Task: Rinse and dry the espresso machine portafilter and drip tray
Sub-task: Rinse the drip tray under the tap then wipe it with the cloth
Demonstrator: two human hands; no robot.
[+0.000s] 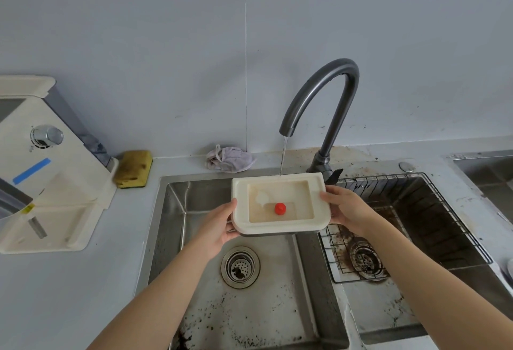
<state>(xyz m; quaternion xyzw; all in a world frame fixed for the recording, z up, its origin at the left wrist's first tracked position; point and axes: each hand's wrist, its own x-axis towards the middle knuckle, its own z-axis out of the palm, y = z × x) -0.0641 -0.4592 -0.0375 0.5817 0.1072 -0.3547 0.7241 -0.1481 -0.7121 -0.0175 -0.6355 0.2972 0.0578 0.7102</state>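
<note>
Your sink (177,205) fills the middle, with the coffee machine (50,183) on the table (69,294) to its left. The tap (327,86) runs a thin stream down at the far rim of the drip tray (240,211), which you hold level above the left basin. Your left hand (219,227) and right hand (347,208) each grasp one end, fingers clasping the edges. A small red knob (280,208) sits inside the tray.
</note>
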